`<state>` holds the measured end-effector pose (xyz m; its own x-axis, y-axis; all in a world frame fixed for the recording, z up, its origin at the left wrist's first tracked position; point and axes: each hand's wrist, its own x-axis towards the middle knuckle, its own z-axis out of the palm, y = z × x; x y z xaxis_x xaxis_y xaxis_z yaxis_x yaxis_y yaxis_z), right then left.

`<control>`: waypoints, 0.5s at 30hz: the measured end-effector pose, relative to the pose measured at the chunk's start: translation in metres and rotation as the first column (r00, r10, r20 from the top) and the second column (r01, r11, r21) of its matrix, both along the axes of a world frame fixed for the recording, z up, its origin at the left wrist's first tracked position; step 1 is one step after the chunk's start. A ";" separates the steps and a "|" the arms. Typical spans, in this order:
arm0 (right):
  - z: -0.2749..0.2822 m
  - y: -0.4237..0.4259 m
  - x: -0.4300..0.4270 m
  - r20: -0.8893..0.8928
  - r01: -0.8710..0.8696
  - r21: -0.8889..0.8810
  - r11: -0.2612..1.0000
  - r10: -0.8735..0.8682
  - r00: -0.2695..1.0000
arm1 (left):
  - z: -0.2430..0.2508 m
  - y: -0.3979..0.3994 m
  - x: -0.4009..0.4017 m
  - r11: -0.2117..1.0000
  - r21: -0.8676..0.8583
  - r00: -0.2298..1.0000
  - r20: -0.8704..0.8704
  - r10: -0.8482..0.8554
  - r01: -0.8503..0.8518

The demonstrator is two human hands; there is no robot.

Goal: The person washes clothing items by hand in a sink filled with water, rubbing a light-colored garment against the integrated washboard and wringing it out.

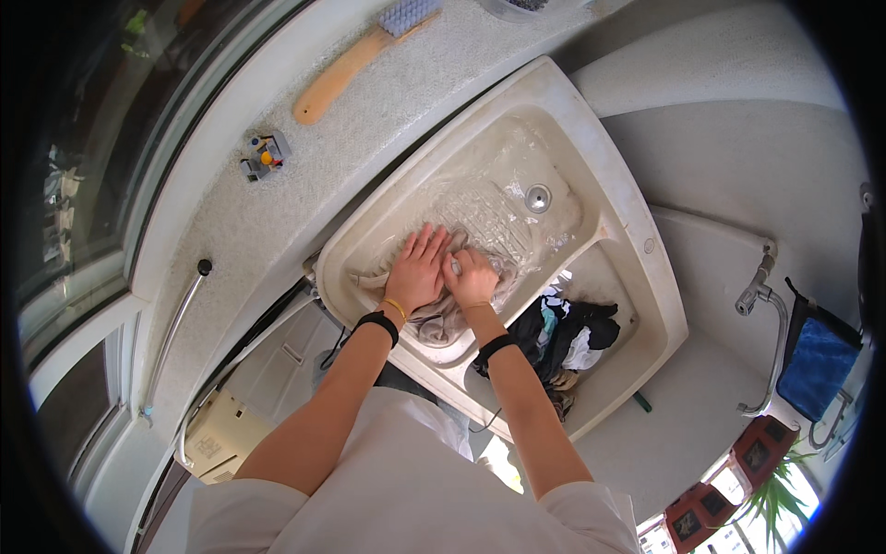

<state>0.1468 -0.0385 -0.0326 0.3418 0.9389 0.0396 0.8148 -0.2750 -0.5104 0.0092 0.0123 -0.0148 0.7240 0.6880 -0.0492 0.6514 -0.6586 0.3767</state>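
Note:
Both hands are in the left basin of a cream laundry sink (626, 208), over its ribbed washboard slope. My left hand (415, 270) lies flat on a wet beige cloth (443, 318), fingers extended. Close beside it, my right hand (474, 277) is curled with a bunch of the same cloth in its fingers. Part of the cloth spreads below and right of the hands. Shallow water covers the slope around a metal drain (538, 198). Dark and white clothes (578, 336) lie heaped in the smaller right basin.
On the ledge beyond the sink are a wooden-handled scrub brush (346, 73), a small toy-brick piece (266, 156) and a metal rod with a black knob (173, 325). A wall tap (754, 294) and a blue mesh pouch (820, 363) are at the right. Windows flank the left side.

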 end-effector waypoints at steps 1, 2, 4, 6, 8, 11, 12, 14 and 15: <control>-0.002 0.004 0.004 -0.023 -0.014 -0.118 0.993 0.012 1.000 | 0.002 0.000 -0.001 1.000 -0.023 1.000 -0.019 -0.017 0.016; -0.005 0.006 0.006 0.015 -0.025 -0.027 0.999 0.025 1.000 | 0.003 0.000 -0.002 0.998 -0.046 0.999 -0.039 -0.033 0.031; -0.008 0.031 0.019 0.010 -0.036 -0.034 0.999 0.036 0.999 | 0.005 0.001 -0.007 0.998 -0.061 0.999 -0.048 -0.017 0.014; -0.012 0.064 0.047 0.077 0.022 -0.104 0.994 -0.014 0.997 | 0.006 0.003 -0.004 0.997 -0.074 0.999 -0.052 -0.004 0.001; -0.022 0.092 0.088 0.202 0.068 -0.219 0.973 -0.023 0.979 | 0.007 0.000 0.002 0.997 -0.071 0.999 -0.040 -0.019 0.016; -0.030 0.125 0.124 0.283 0.091 -0.123 0.988 -0.053 0.958 | 0.003 -0.001 0.007 0.998 -0.058 0.999 -0.034 -0.024 0.022; -0.032 0.123 0.125 0.285 0.103 0.018 0.995 -0.103 0.953 | 0.003 -0.001 0.005 0.997 -0.069 0.999 -0.034 -0.022 0.020; -0.041 0.098 0.103 0.228 0.157 0.031 0.987 -0.160 0.961 | 0.006 -0.002 0.006 0.996 -0.084 0.999 -0.035 -0.034 0.031; -0.041 0.087 0.094 0.174 0.208 0.060 0.976 -0.215 0.961 | 0.007 0.000 0.011 0.996 -0.082 0.999 -0.030 -0.043 0.040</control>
